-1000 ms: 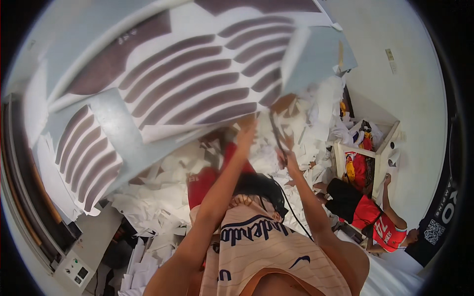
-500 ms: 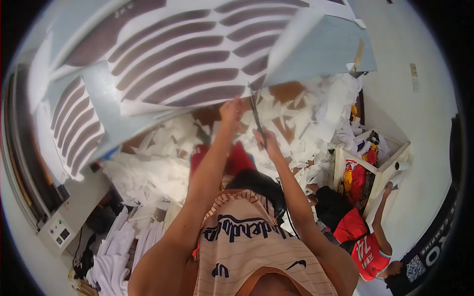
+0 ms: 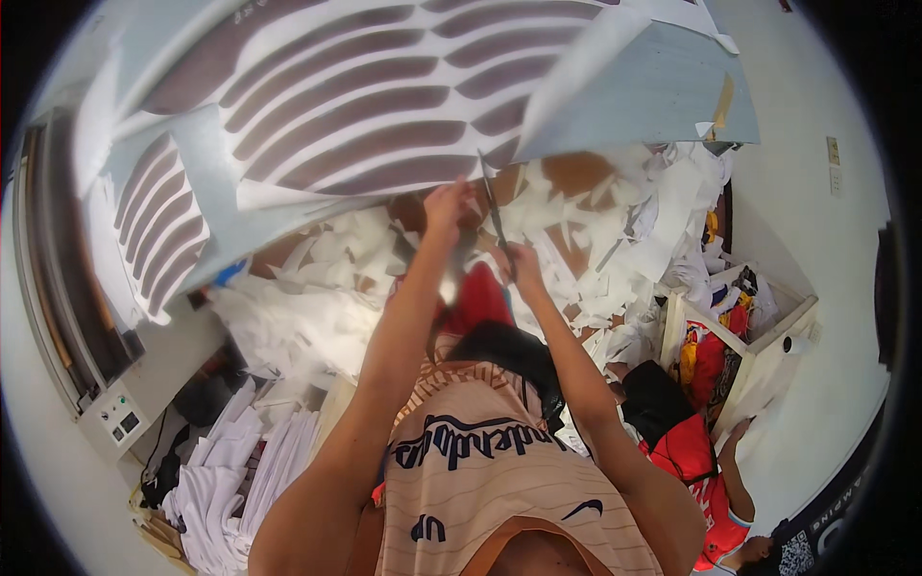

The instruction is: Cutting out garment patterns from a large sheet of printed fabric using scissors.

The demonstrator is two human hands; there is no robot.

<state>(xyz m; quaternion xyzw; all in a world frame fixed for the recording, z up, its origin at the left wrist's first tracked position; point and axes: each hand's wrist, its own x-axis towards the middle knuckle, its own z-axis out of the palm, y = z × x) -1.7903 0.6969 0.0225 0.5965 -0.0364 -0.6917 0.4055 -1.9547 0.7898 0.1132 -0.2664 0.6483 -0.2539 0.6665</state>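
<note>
A large white sheet (image 3: 346,113) printed with rows of curved maroon shapes lies over a light blue table (image 3: 634,106). My left hand (image 3: 447,206) pinches its near edge. My right hand (image 3: 517,264) is closed on long dark scissors (image 3: 497,216), whose blades reach up to the sheet just right of my left hand. A smaller printed piece (image 3: 163,226) with similar shapes lies at the left. Heaps of white paper scraps (image 3: 605,230) surround my legs below the table's edge.
A person (image 3: 682,461) in red and black is at the lower right, beside a wooden bin (image 3: 768,346) of colourful cloth. At left stand a long machine with a control panel (image 3: 108,418) and stacked white fabric (image 3: 216,490). A white wall runs along the right.
Both hands and the scissors are higher in the view, and the blades now reach onto the sheet. The table and surroundings have shifted with my head's movement.
</note>
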